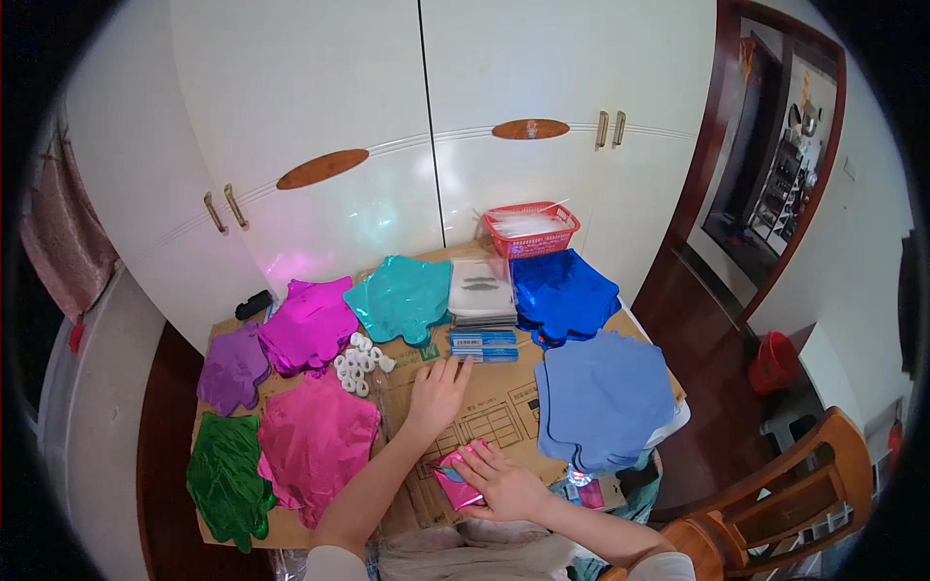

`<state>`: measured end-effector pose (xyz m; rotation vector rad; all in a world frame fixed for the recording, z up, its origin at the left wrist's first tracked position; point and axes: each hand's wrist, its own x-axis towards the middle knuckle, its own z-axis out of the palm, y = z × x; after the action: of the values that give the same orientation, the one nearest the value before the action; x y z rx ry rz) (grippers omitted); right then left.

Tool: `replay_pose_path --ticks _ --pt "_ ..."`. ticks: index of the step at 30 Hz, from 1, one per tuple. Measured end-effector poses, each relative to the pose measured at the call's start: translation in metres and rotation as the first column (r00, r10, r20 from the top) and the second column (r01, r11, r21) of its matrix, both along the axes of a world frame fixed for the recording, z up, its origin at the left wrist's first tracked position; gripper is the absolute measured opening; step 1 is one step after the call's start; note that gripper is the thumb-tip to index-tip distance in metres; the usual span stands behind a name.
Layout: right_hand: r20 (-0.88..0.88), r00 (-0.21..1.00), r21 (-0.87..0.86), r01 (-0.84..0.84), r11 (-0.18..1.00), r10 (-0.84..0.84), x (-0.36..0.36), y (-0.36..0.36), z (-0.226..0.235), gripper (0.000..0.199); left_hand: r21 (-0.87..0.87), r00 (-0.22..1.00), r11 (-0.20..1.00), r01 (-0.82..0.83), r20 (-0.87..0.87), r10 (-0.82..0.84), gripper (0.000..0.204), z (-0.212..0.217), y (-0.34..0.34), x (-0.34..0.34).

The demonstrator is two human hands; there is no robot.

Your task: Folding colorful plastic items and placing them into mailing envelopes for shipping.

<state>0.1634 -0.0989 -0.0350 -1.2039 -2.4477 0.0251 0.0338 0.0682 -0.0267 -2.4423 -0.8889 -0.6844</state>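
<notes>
My left hand (pixel 441 392) reaches forward over the cardboard with its fingers stretched out. Its fingertips are at the near edge of two small blue boxes (pixel 484 355); whether they touch is hard to tell. Close to the table's front edge, my right hand (pixel 502 482) lies flat, fingers extended, on a small folded piece of shiny pink foil (pixel 455 487). A bit of teal shows on top of that foil. Behind the blue boxes sits a stack of clear flat packets (pixel 480 288) with grey printing.
Stacks of flat foil shapes surround the work area: pink (pixel 320 441), green (pixel 231 474), purple (pixel 233 368), magenta (pixel 308 324), teal (pixel 402 295), dark blue (pixel 565 293) and pale blue (pixel 605 402). White rings (pixel 358 366) lie left. A red basket (pixel 530 232) stands behind; a wooden chair (pixel 804 494), right.
</notes>
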Motion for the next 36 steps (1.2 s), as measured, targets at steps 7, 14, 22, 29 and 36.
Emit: replay_pose_path --ticks 7,14,22,29,36 --pt "0.011 1.0 0.005 0.004 1.0 -0.004 0.001 0.0 -0.003 0.073 -0.178 0.993 0.984 -0.004 0.114 0.025 0.039 0.001 0.004 0.006" --pt "0.007 1.0 -0.005 0.003 1.0 -0.003 0.001 0.0 -0.003 0.073 -0.218 0.988 0.976 0.008 0.152 0.026 0.035 0.008 0.008 0.012" --pt "0.022 1.0 -0.001 0.004 1.0 -0.004 0.001 0.0 -0.005 0.075 -0.075 0.991 0.996 0.038 0.13 -0.028 0.025 -0.001 0.018 0.02" --pt "0.036 0.999 -0.05 -0.026 0.998 0.028 0.001 -0.004 0.0 0.085 -0.109 0.996 0.99 0.086 0.043 -0.082 0.019 -0.011 0.028 0.018" --pt "0.137 0.985 0.086 -0.117 0.989 0.105 0.01 -0.019 -0.007 0.061 -0.209 0.987 0.968 0.135 -0.059 -0.151 0.019 0.0 0.014 0.003"
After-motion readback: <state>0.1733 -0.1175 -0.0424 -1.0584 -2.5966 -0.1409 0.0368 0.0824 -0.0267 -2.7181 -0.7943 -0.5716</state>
